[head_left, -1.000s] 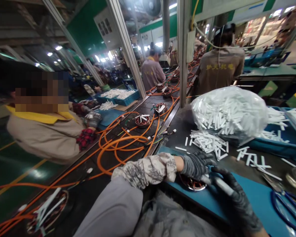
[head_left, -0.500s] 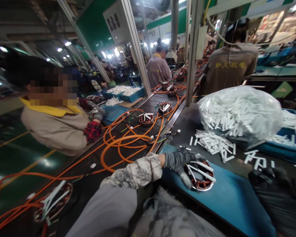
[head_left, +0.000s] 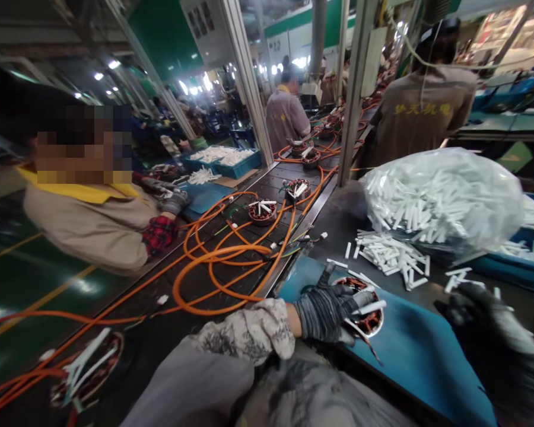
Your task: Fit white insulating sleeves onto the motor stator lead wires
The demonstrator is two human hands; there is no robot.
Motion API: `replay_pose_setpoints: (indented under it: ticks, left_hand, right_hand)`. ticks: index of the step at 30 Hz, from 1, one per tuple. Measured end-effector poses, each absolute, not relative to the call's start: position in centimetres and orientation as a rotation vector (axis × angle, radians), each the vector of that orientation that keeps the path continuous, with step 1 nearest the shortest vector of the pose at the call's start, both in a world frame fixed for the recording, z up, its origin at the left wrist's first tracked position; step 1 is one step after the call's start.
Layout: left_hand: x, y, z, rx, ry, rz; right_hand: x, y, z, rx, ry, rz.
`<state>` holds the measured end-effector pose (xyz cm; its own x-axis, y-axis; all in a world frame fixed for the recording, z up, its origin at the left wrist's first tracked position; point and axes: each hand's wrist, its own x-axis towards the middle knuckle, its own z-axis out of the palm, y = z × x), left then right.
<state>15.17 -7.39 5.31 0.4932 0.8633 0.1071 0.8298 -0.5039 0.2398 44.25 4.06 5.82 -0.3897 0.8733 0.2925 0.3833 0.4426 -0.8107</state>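
Note:
My left hand [head_left: 327,308], in a grey striped glove, lies with fingers spread over the left side of a round copper-wound ring [head_left: 374,323]. White tubes [head_left: 370,307] lie across this ring, and a dark lead sticks out at its lower edge. The ring rests on a blue mat [head_left: 420,338]. My right hand [head_left: 485,314], in a dark glove, is at the right beside a few loose white tubes [head_left: 457,279]; motion smears its fingers, and what it may hold cannot be made out.
A clear bag of white tubes [head_left: 445,201] stands behind a loose pile [head_left: 391,255]. Orange cables [head_left: 222,255] and more wound rings [head_left: 262,212] lie on the conveyor [head_left: 276,178]. A person [head_left: 84,225] sits across it; a metal post [head_left: 353,101] rises ahead.
My left hand has turned and spread its fingers over the ring; some tubes on it have shifted and the dark lead now shows below. My right hand has moved slightly up.

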Motion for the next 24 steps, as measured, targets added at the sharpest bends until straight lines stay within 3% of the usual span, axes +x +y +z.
replay_pose_setpoints:
  ticks: [6,11,15,17,22,24]
  left_hand:
    - [17.2,-8.5,4.6,2.474,1.806,0.309]
    - [17.0,-8.9,4.0,2.498,1.837,0.365]
    - [16.3,-9.1,3.6,2.464,1.894,0.499]
    - [16.0,-9.0,3.6,2.482,1.879,0.587]
    - [15.5,-8.9,3.8,2.523,1.822,0.707]
    - [15.4,-9.0,3.9,2.547,1.845,0.684]
  right_hand:
    - [42.1,0.1,3.7,-1.065,-2.203,1.011]
    - [38.4,-2.5,5.2,-0.920,-2.432,0.595]
    - [36.7,-2.9,6.6,-1.046,-2.619,0.576]
    - [36.5,-3.0,6.9,-1.081,-2.632,0.739]
    - [36.6,-2.5,7.1,-0.873,-2.050,1.942]
    - [36.9,-2.0,6.8,-0.808,-1.846,2.144]
